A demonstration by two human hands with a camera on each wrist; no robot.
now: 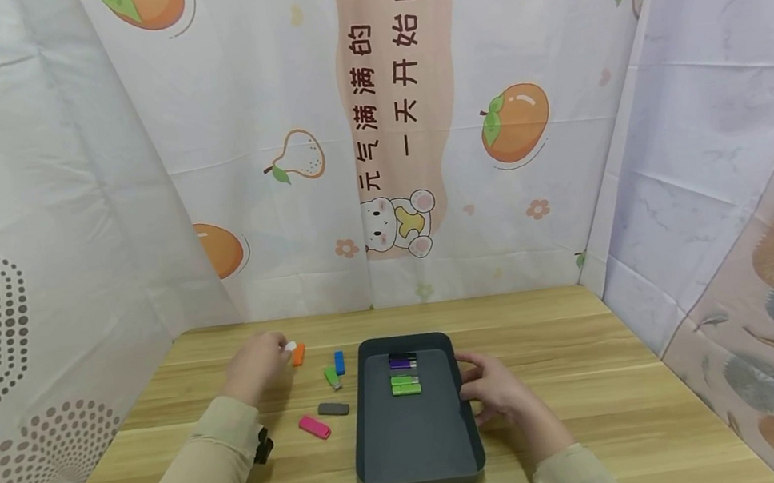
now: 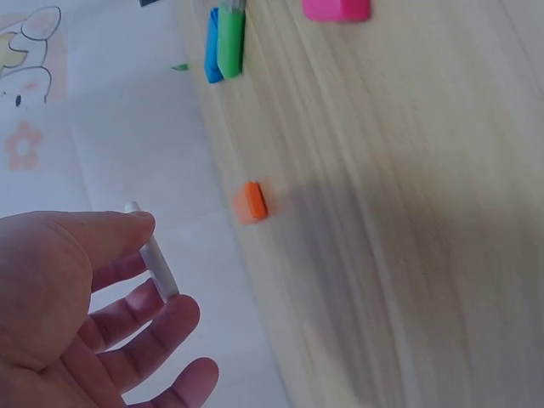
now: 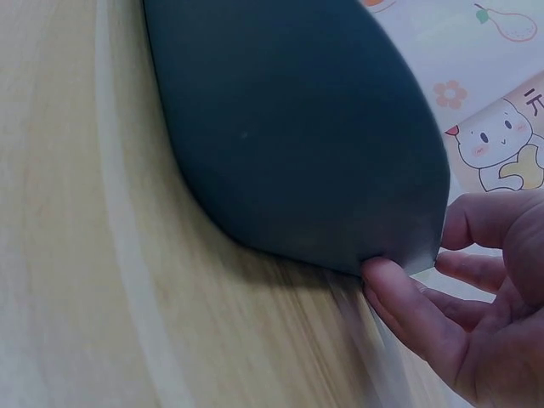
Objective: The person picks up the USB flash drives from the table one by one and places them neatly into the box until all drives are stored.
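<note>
My left hand (image 1: pixel 259 363) pinches a slim white stick (image 2: pixel 160 268) between thumb and fingertips, at the far left of the table. Just right of it lies an orange USB stick (image 1: pixel 299 355). With its thumb against the outer wall and fingertips at the rim, my right hand (image 1: pixel 497 387) holds the right side of a dark grey tray (image 1: pixel 419 447). Inside the tray, a black USB stick (image 1: pixel 402 356), a purple one (image 1: pixel 402 364) and two green ones (image 1: pixel 406 389) lie crosswise in its far half.
Left of the tray on the wooden table (image 1: pixel 550 326) lie a blue USB stick (image 1: pixel 340 362), a green one (image 1: pixel 332 377), a grey one (image 1: pixel 333 409) and a pink one (image 1: pixel 315 427). A printed curtain (image 1: pixel 284 230) hangs behind the table's far edge.
</note>
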